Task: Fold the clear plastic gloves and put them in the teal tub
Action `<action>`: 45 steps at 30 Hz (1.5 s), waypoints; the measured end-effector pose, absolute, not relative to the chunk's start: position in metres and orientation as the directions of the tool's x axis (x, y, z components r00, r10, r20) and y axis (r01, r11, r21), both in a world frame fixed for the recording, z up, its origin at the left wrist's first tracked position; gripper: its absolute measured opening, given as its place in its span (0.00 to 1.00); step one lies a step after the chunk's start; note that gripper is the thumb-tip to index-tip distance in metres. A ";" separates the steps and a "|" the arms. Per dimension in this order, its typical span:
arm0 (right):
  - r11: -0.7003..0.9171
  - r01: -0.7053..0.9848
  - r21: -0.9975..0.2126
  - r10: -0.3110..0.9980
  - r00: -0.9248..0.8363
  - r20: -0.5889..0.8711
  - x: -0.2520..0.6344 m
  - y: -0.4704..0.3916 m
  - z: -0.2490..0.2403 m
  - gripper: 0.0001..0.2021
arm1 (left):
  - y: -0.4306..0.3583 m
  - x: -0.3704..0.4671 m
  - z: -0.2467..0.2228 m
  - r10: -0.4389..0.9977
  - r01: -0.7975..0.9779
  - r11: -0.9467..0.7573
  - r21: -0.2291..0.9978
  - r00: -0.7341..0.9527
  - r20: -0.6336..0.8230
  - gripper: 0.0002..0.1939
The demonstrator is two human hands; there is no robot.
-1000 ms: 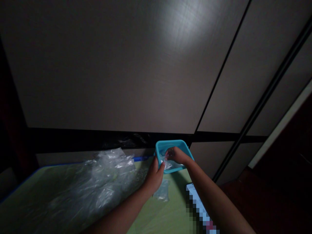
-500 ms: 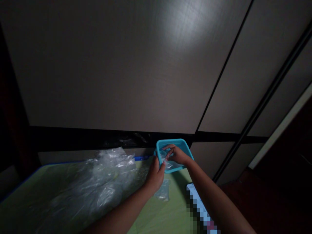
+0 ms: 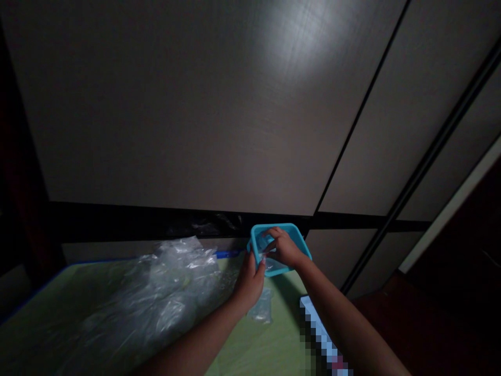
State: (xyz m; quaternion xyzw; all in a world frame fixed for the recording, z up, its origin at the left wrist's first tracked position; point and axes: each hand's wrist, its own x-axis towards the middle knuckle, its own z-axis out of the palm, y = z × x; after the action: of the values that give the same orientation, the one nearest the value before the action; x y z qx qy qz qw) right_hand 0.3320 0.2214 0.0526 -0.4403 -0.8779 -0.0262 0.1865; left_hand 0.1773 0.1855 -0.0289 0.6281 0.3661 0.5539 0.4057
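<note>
A turquoise plastic basket (image 3: pixel 274 226) stands tilted toward me at the far edge of the green surface. My left hand (image 3: pixel 250 279) grips its near left corner, the thumb over the rim and the other fingers largely hidden behind the wall. Inside the basket, my right hand (image 3: pixel 284 248) has its fingers bent and pinched on a clear plastic bag (image 3: pixel 261 251) near the left thumb. More clear plastic shows at the bottom of the basket. Just below my left hand, a small flat clear bag (image 3: pixel 263 307) lies on the green surface.
A large heap of clear plastic bags (image 3: pixel 172 287) covers the left part of the green surface (image 3: pixel 250 355). A pale blue object (image 3: pixel 319 324), partly pixelated, lies under my right forearm. Grey cabinet panels (image 3: pixel 176 115) rise behind.
My right hand has shifted slightly within the basket, its fingers a little lower and more bent. The left hand and the basket stay almost the same.
</note>
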 end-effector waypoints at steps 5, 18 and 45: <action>0.593 0.797 -0.112 0.793 -0.554 0.254 0.331 0.224 0.049 0.05 | 0.185 0.177 -0.027 0.911 0.026 -0.402 0.915 0.117 0.396 0.23; 0.502 0.854 -0.134 0.849 -0.457 0.266 0.338 0.227 0.046 0.07 | 0.185 0.179 -0.029 0.926 0.062 -0.374 0.925 0.088 0.368 0.24; 0.284 0.922 -0.262 0.958 -0.286 0.029 0.333 0.231 0.036 0.16 | 0.189 0.182 -0.039 0.949 0.047 -0.312 0.949 0.072 0.309 0.27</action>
State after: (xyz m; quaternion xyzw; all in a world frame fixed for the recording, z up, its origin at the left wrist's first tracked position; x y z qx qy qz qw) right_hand 0.3327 0.2306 0.0359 -0.5904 -0.7960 0.0977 0.0905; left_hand 0.1818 0.1890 -0.0393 0.6022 0.4131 0.5417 0.4162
